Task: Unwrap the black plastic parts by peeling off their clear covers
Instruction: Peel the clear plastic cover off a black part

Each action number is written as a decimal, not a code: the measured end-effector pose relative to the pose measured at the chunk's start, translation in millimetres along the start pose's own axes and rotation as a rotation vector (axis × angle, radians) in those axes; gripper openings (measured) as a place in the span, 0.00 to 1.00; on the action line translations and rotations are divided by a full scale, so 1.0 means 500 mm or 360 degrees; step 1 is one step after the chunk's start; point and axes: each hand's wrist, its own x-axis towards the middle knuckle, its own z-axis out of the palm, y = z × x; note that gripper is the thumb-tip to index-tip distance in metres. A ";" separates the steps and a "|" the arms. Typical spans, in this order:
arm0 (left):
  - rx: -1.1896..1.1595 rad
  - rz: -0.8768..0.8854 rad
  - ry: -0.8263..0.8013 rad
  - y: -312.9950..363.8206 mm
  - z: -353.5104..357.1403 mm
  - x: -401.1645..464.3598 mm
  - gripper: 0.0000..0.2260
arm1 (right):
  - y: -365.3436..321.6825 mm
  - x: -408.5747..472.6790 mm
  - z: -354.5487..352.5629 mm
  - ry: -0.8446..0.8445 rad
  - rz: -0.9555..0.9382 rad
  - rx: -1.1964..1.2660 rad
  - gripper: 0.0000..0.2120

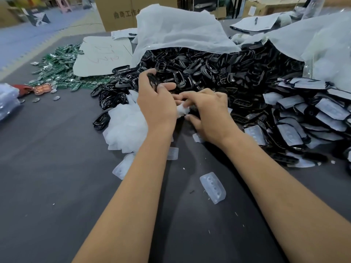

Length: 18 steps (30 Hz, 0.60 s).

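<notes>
My left hand (155, 99) holds a black plastic part (152, 79) between thumb and fingers, just above the table. To its right, my right hand (209, 112) pinches a crumpled clear cover (183, 109); whether a part lies under its palm I cannot tell. A big heap of bare black parts (199, 71) spills from under a white sheet behind my hands. Wrapped parts with clear covers (303, 118) are stacked at the right. A mound of peeled covers (125, 128) lies left of my left wrist.
Loose clear covers (212, 186) lie on the grey table (57, 168) between my forearms. Green circuit boards (60, 69) are piled at the far left, beside a white paper sheet (102, 56). Cardboard boxes (117, 14) stand behind. A plastic bag (7, 101) sits at the left edge.
</notes>
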 end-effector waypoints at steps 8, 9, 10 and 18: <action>0.0017 0.0067 -0.0047 0.003 0.010 -0.007 0.11 | 0.012 -0.012 -0.023 0.0509 0.0253 0.0363 0.03; 0.0013 0.0086 -0.0065 0.001 0.013 -0.010 0.12 | 0.016 -0.011 -0.026 0.0626 0.0337 0.0407 0.03; 0.0027 0.0124 -0.0090 -0.001 0.016 -0.011 0.12 | 0.022 -0.010 -0.029 0.0733 0.0441 0.0456 0.03; 0.0118 0.0317 -0.0057 -0.017 0.018 -0.017 0.04 | 0.027 -0.010 -0.027 0.0713 0.0484 0.0304 0.10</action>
